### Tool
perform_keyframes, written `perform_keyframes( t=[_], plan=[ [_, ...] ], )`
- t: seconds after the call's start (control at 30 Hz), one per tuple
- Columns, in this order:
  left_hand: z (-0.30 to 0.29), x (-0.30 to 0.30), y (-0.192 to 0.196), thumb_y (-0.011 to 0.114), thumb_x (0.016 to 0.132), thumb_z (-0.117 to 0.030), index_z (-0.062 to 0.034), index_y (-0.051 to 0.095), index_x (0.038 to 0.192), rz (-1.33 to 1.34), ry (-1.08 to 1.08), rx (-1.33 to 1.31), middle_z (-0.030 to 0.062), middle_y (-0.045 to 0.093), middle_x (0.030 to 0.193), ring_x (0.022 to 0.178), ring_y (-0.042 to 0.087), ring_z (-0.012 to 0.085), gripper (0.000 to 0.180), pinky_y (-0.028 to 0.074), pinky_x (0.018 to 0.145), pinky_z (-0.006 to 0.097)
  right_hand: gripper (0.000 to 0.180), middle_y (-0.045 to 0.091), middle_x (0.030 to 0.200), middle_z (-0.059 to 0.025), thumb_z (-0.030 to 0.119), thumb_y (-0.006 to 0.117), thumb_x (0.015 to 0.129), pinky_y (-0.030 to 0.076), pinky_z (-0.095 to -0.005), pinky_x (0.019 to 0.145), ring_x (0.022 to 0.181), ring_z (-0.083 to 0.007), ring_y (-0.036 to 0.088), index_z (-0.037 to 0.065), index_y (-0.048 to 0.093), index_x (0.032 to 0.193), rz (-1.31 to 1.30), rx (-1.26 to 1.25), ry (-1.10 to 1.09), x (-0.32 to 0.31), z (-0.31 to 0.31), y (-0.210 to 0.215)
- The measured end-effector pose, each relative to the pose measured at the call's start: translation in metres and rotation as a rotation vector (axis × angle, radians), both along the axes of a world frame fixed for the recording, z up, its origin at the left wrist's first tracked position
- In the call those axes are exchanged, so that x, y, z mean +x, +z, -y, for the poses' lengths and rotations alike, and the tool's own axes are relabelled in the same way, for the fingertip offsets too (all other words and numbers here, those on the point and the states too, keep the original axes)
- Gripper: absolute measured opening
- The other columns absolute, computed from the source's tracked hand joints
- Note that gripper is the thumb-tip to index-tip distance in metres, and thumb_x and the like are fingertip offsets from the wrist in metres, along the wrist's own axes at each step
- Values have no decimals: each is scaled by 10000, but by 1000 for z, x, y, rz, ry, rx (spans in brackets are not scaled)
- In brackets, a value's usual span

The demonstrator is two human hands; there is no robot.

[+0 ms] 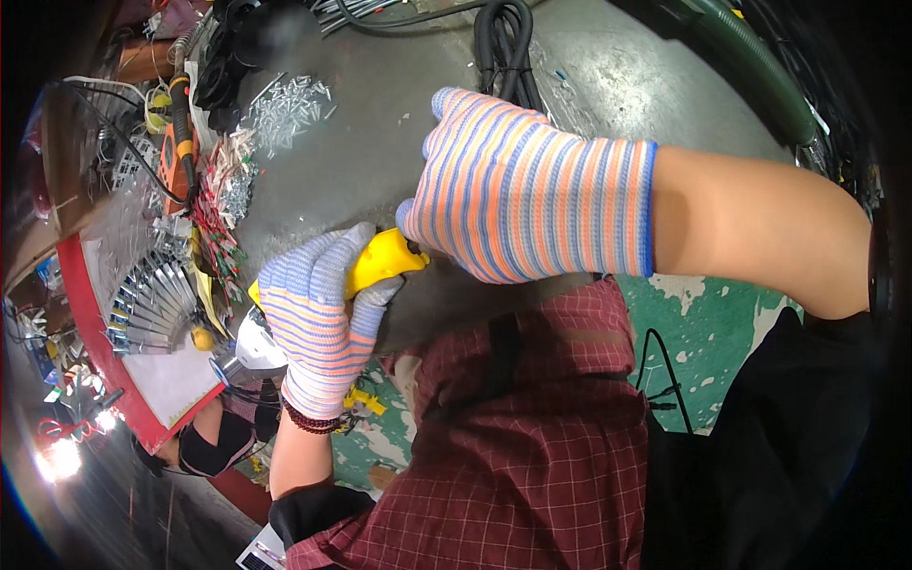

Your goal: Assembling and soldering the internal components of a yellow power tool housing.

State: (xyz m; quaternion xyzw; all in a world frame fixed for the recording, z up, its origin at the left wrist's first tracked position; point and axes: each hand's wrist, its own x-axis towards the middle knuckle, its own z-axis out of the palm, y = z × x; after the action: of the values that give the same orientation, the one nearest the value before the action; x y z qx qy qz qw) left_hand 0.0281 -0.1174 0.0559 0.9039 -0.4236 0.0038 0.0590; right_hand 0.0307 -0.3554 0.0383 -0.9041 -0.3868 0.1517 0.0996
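Note:
My left hand (pixel 318 309), in a striped knit glove, is wrapped round a yellow plastic piece (pixel 385 261). One rounded end of the piece sticks out between thumb and fingers, pointing right; a bit of yellow also shows at the hand's left side. My right hand (pixel 522 190), gloved the same way, is closed in a fist close against that end. A small dark part sits where the piece meets the right fist. Whatever the right fingers grip is hidden behind the glove. Both hands are over the near edge of a dark grey table (pixel 351 171).
Loose silver screws (pixel 288 112) lie in a heap at the far left, beside small red-and-white parts (pixel 228 180). An orange tool with a cable (pixel 178 157) is farther left. A coiled black cable (pixel 505 47) and a green ribbed hose (pixel 750 71) lie at the back. A red-edged board (pixel 90 313) stands left.

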Motion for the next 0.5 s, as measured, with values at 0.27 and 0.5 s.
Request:
perform_keyframes(
  t=[0.27, 0.5],
  plan=[
    [5, -9, 1, 752, 777, -294, -107, 530, 1349, 142, 12, 241, 90, 607, 1151, 1076, 581, 311, 641, 205, 1099, 716, 212, 667, 678, -97, 330, 610, 890, 465, -407, 808, 735, -291, 684, 147, 695, 954, 14, -2, -98, 0, -6, 4],
    [8, -4, -9, 695, 833, -261, -8, 543, 1283, 142, 29, 301, 160, 639, 1094, 1046, 606, 346, 539, 247, 1128, 622, 306, 667, 896, -117, 350, 646, 833, 500, -442, 727, 749, -327, 668, 143, 679, 1056, 178, 478, -424, 17, -25, 7]
  ],
)
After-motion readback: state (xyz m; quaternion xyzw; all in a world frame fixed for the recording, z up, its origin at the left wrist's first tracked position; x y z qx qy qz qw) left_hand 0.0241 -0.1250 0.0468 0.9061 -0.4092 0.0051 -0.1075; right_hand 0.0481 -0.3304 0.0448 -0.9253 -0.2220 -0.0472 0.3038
